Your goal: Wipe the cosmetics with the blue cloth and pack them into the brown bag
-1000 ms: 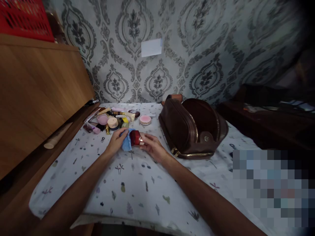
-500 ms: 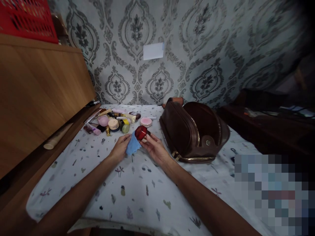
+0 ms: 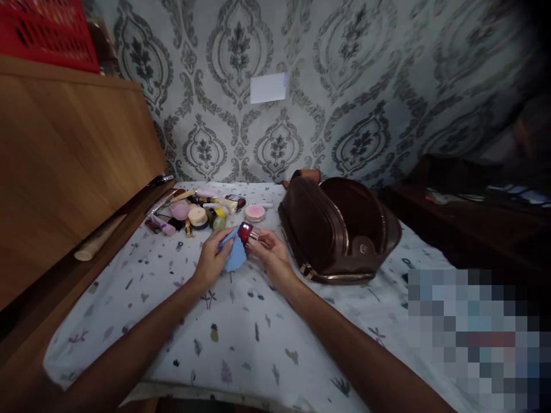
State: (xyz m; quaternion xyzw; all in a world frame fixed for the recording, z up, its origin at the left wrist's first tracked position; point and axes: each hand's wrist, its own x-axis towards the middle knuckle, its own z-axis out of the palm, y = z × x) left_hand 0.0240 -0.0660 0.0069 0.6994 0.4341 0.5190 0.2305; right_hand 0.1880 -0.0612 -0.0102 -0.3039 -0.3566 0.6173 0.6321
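My left hand (image 3: pixel 212 258) grips a small blue cloth (image 3: pixel 235 256), bunched against the side of a dark red bottle (image 3: pixel 245 232). The bottle is held by my right hand (image 3: pixel 271 252), whose fingers close on its shiny metallic end. It lies tilted sideways above the table, its red part toward the cloth. Just behind the hands is a round pink compact (image 3: pixel 255 213). A pile of cosmetics lies beyond my left hand, among them a beige-lidded jar (image 3: pixel 198 217), a pink sponge (image 3: pixel 181 210) and a green round item (image 3: pixel 219 223).
A brown leather bag (image 3: pixel 318 229) stands unzipped to the right of my hands. The table has a white patterned cloth (image 3: pixel 241 332). A wooden cabinet (image 3: pixel 77 160) borders the left side, with a red basket (image 3: pixel 51 40) on top. Patterned wallpaper (image 3: pixel 279 137) rises behind.
The red bottle has turned in my right hand, so its metallic end now points right. My left hand has shifted its grip and bunched the blue cloth closer to the bottle.
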